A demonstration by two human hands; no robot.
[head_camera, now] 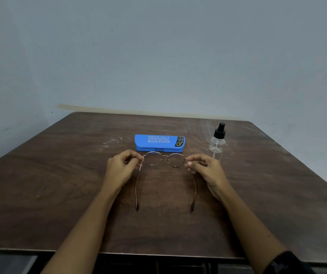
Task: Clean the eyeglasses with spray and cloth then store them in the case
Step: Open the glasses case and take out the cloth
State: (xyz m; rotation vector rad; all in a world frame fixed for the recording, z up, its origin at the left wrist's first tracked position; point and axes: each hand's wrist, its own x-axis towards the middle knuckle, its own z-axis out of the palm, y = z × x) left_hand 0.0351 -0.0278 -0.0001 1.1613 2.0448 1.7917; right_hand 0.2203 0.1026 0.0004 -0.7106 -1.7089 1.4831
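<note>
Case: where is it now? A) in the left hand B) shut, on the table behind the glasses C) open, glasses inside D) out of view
B: the case lies shut on the table just beyond the glasses, which the left hand and right hand pinch near the hinges.

The surface (pixel 59 194) is dark wood grain, dull, scuffed pale toward its far edge. The glasses (pixel 165 160) have thin shiny metal rims. The case (pixel 158 144) is matt blue plastic. The spray bottle (pixel 217 145) is clear glossy plastic, black-capped.
</note>
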